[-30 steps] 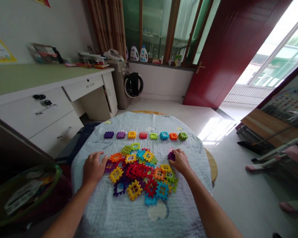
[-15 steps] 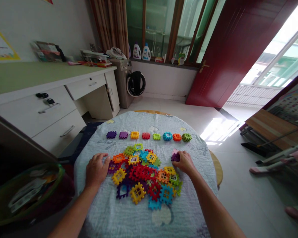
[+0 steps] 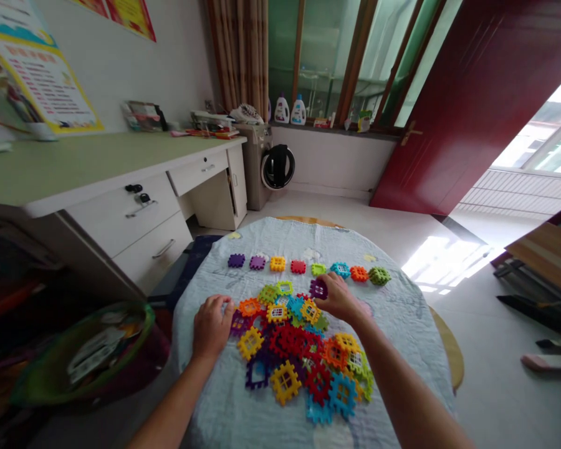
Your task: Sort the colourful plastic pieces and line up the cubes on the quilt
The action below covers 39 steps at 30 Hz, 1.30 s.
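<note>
Between the thumb and fingers of my right hand (image 3: 340,300) is a purple window-pattern building block (image 3: 318,289), just above the top right of a loose pile. My left hand (image 3: 212,327) rests on the cloth at the pile's left side, thumb apart from the fingers and nothing held. Nearest to it are a dark purple block (image 3: 240,323) and a yellow block (image 3: 250,343). Red blocks (image 3: 292,342) fill the pile's middle, with a blue block (image 3: 343,394) at its near right. Beyond the pile runs a row of small block stacks, from a dark purple stack (image 3: 236,260) to a green stack (image 3: 379,275).
A pale blue cloth (image 3: 206,408) covers the round table. At left stand a bin (image 3: 93,355) and a white desk (image 3: 135,215). A washing machine (image 3: 257,168) with its door open is behind, and a red door (image 3: 430,112) stands at right.
My right hand has carried the purple block leftward from the pile's right side toward its top. My left hand stays beside the pile. The camera view has turned left.
</note>
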### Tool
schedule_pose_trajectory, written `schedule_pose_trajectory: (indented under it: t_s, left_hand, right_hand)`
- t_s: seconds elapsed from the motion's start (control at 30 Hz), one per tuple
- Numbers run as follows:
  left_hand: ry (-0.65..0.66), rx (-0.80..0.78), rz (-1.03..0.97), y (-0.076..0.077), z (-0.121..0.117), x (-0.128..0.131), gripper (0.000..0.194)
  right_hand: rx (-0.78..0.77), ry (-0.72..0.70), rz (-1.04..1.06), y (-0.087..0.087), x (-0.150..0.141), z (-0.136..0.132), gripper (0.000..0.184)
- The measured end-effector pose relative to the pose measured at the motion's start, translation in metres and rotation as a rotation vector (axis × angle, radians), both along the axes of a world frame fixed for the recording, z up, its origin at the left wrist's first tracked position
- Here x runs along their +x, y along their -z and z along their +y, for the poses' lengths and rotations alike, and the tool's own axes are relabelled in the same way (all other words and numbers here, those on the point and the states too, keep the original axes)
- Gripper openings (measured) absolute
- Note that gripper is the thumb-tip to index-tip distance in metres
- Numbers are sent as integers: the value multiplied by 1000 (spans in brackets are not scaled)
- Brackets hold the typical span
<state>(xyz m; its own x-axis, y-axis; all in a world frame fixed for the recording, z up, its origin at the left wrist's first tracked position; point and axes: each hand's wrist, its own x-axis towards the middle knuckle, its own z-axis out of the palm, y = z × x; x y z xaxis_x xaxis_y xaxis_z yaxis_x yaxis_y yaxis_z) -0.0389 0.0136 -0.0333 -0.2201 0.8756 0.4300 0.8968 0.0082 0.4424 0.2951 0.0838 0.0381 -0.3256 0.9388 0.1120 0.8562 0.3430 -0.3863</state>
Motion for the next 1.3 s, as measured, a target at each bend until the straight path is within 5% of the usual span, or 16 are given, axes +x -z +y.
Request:
schedule_pose_trajectory:
  t_s: [0.27, 0.6, 0.87, 1.07, 1.3]
  left_hand:
    - [-8, -19, -73, -5, -4, 3, 33]
    - [-34, -47, -115, -12, -6, 9, 27]
    - [-37, -35, -103, -11, -7, 8, 26]
    - [-51, -22, -88, -11, -6, 8, 30]
    - [-16, -14, -176, -12, -6, 6, 33]
  right_hand:
    - [-13, -96, -136, -5, -129, 65, 45]
    - [-15, -95, -174, 3, -187, 109, 44]
    - [-57, -89, -231, 23, -193, 114, 42]
    - [-34, -58, -152, 11, -186, 108, 70]
    - [57, -51, 68, -10, -108, 61, 52]
